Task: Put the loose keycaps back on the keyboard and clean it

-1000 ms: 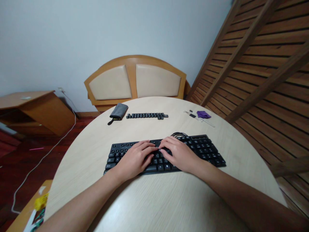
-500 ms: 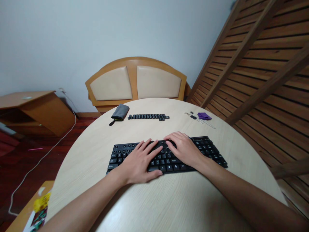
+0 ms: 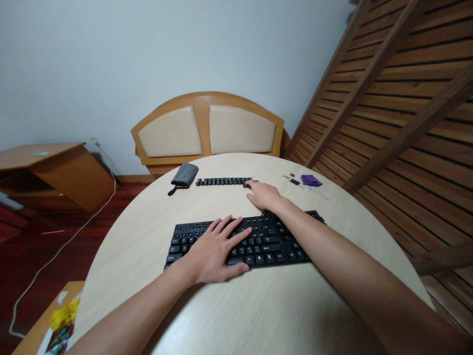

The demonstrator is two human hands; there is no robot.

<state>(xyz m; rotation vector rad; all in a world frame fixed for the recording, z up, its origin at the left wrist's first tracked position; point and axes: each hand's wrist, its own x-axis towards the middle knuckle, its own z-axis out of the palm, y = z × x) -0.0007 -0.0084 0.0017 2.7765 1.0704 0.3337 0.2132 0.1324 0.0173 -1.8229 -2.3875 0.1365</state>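
A black keyboard (image 3: 271, 248) lies on the round pale table. My left hand (image 3: 214, 249) rests on it, fingers spread over the keys and thumb along its near edge. The top rows of the keyboard show bare sockets without caps. Beyond it, loose black keycaps (image 3: 221, 181) stand in a row. My right hand (image 3: 264, 195) is at the right end of that row, its fingertips at the last caps and the thumb apart from the index finger. It covers part of those caps, and nothing shows between its fingers.
A grey pouch (image 3: 185, 175) with a dark strap lies left of the row. To the right are a purple cloth (image 3: 311, 180), thin metal tools (image 3: 314, 190) and small dark pieces (image 3: 294, 182). A chair back (image 3: 205, 130) stands behind the table, a slatted wooden panel (image 3: 399, 113) at right.
My right hand has left the keyboard and moved forward to the right end of the keycap row. My left hand has stayed on the keyboard.
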